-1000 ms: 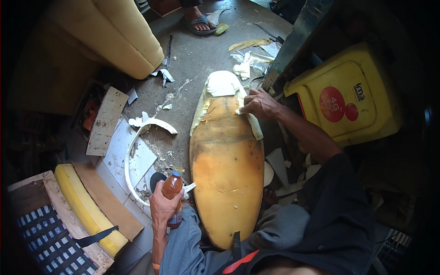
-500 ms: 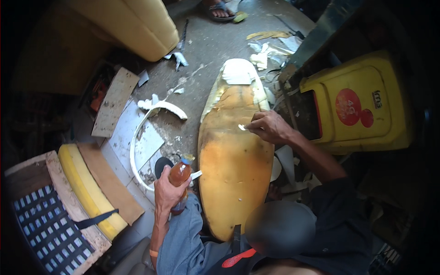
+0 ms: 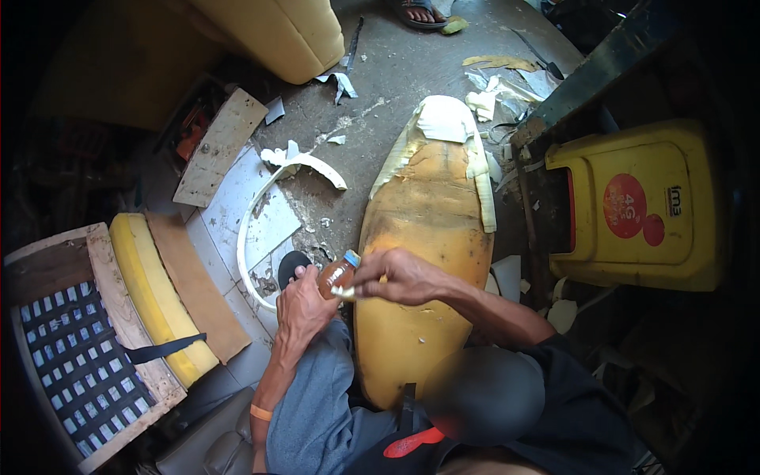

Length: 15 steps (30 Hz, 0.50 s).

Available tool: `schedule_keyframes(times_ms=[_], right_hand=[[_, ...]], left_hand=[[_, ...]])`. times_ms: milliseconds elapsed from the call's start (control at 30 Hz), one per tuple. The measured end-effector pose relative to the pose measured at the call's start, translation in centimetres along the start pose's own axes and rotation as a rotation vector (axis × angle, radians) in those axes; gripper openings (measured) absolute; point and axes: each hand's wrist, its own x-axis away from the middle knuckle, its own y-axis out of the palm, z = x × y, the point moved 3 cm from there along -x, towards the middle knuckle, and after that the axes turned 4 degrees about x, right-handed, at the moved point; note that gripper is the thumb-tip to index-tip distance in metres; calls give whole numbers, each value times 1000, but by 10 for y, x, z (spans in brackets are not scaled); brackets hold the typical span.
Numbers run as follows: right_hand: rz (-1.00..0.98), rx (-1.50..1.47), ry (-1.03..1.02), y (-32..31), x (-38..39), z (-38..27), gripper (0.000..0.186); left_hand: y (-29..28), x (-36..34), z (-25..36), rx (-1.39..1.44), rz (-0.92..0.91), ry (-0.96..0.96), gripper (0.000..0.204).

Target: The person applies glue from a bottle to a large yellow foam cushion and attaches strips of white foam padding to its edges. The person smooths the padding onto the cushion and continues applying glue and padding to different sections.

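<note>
My left hand [image 3: 305, 310] is wrapped round a clear bottle [image 3: 336, 274] of amber-brown liquid with a blue top, tilted toward the right. My right hand [image 3: 404, 275] is beside the bottle's neck, its fingers pinched on a small white piece [image 3: 343, 292]; its material is too small to tell. Under the right forearm lies a long yellow-orange foam seat cushion [image 3: 416, 336], stained dark in places. Its far end carries a white foam pad [image 3: 443, 119], with pale foam strips [image 3: 483, 186] along the edges.
To the left stand a webbed wooden frame [image 3: 83, 340] and a yellow foam strip [image 3: 158, 301]. A curved white strip [image 3: 247, 237] lies on the floor. A yellow plastic bin [image 3: 681, 174] is at right. Scraps [image 3: 495, 99] and another person's sandalled foot [image 3: 423, 14] are at the back.
My right hand has come off the foam cushion, moving left and nearer to the bottle with the white piece. The bottle has tilted further right. The whole view has shifted slightly.
</note>
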Motion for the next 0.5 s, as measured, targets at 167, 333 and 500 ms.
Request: schedule_keyframes(times_ms=[167,333,500], right_hand=[[378,-487,251,-24,26,21,31],[731,-818,314,-59,54,46,34],[758,-875,286,-57,62,58,34]], left_hand=[[-13,-33,-70,320,168,-68,51],[-38,-91,-111,931,114,-116,54],[-19,-165,-68,904,36,-54,53]])
